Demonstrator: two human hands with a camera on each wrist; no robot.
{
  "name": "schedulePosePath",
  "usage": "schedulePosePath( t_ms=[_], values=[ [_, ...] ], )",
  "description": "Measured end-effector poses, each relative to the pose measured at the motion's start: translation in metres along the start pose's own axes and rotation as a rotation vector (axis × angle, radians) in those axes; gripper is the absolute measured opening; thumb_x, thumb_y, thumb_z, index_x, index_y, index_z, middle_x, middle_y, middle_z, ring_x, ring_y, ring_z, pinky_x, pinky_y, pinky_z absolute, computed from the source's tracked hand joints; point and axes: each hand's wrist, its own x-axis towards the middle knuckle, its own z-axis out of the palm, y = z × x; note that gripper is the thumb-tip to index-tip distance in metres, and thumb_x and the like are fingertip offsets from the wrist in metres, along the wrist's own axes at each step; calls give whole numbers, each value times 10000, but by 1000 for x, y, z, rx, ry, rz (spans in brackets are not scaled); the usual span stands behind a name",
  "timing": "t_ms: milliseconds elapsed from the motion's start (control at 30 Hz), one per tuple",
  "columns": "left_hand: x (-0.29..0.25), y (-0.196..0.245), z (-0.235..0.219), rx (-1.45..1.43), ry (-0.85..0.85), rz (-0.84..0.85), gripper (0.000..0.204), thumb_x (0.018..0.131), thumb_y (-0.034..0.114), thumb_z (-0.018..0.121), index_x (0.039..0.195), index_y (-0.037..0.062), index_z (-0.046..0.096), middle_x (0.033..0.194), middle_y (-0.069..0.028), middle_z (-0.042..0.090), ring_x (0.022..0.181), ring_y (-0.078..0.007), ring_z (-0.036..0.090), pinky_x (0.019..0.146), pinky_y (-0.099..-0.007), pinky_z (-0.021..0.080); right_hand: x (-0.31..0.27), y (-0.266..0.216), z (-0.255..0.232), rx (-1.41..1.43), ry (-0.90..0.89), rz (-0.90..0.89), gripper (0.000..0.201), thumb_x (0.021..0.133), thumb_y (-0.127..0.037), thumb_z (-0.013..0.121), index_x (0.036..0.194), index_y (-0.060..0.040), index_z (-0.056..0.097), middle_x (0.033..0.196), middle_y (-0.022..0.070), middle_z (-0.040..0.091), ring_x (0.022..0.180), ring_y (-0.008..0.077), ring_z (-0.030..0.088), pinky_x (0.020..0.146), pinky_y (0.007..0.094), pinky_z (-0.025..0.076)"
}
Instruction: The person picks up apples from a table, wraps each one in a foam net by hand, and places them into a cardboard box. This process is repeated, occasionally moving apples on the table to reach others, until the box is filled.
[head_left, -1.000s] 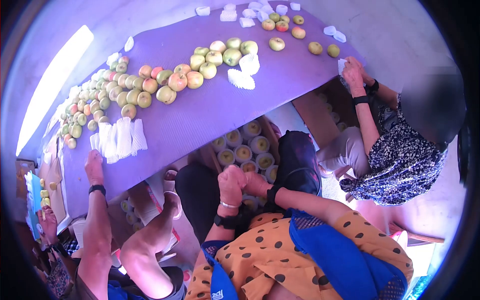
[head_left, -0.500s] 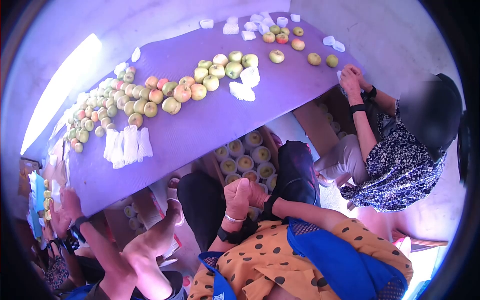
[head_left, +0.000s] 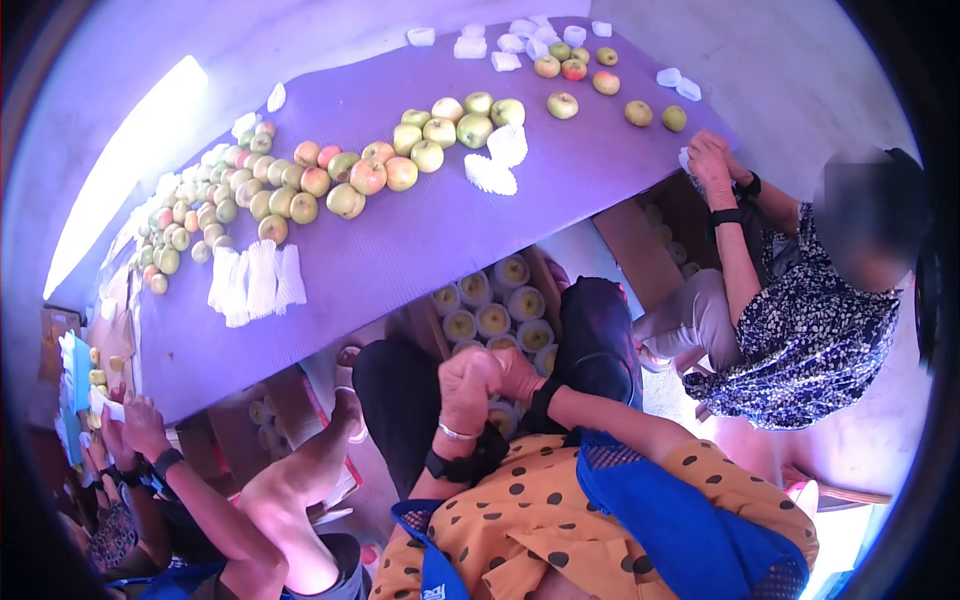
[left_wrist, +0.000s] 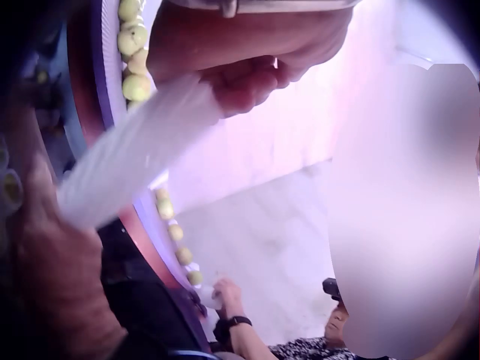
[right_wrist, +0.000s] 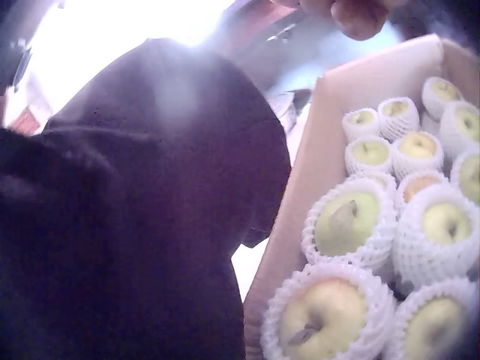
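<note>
A white foam net sleeve point(left_wrist: 142, 150) spans between my two hands in the left wrist view, somewhat blurred. My left hand point(head_left: 468, 388), with a bracelet at its wrist, curls its fingers round one end. At the other end my right hand point(left_wrist: 60, 277) grips the sleeve. In the head view the left hand partly covers the right hand point(head_left: 520, 378), and the sleeve is hidden. Just beyond and below both hands sits a cardboard box point(right_wrist: 289, 217) of apples in foam nets, one wrapped apple point(right_wrist: 326, 319) close to the right wrist camera.
A purple-covered table point(head_left: 400, 270) bears a long row of bare apples point(head_left: 368, 176), a stack of flat foam nets point(head_left: 258, 283) and loose nets point(head_left: 490, 176). One person point(head_left: 820, 300) works at the right, another person's hand point(head_left: 146, 428) at the left. My dark-trousered knees flank the box.
My hands stay together over the box, shifting only slightly. The left neighbour's hand has left the table by the net stack and moved down and left to their other hand.
</note>
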Motion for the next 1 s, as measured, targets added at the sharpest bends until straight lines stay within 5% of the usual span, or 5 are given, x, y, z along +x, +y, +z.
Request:
schedulePosePath(
  t_ms=[133, 300, 567, 800, 1000],
  values=[
    [23, 11, -23, 293, 151, 225, 265, 884, 217, 386, 717, 27, 466, 687, -37, 477, 613, -109, 424, 574, -241, 355, 0, 2, -10, 207, 180, 66, 129, 699, -124, 587, 818, -85, 617, 801, 111, 624, 759, 248, 600, 650, 313, 459],
    [20, -7, -39, 145, 54, -130, 167, 818, 112, 490, 953, 17, 515, 839, -14, 536, 737, -75, 490, 687, -205, 399, 2, 1, -10, 226, 191, 70, 151, 744, -149, 575, 876, -91, 616, 806, 100, 626, 759, 243, 601, 665, 297, 458],
    [18, -32, -52, 11, -3, -263, 219, 741, 18, 527, 958, 1, 505, 887, -33, 553, 822, -97, 524, 746, -223, 411, 5, 21, -2, -36, 163, 168, 173, 729, -231, 585, 820, -85, 605, 763, 135, 604, 739, 274, 594, 627, 329, 456],
    [20, -68, -69, 106, 381, -244, 27, 728, 17, 566, 752, 12, 556, 660, 1, 548, 539, -51, 488, 457, -187, 385, 10, -25, -38, -103, 117, 343, 413, 639, -237, 665, 958, -16, 526, 972, 171, 560, 901, 278, 553, 740, 351, 438],
    [25, -100, -82, 275, 587, -185, 68, 731, 56, 588, 725, 3, 545, 597, -1, 531, 467, -47, 451, 402, -201, 360, 54, -63, -106, -412, 303, -22, 389, 651, -246, 633, 930, 2, 524, 924, 165, 534, 905, 317, 501, 794, 367, 400]
  ],
)
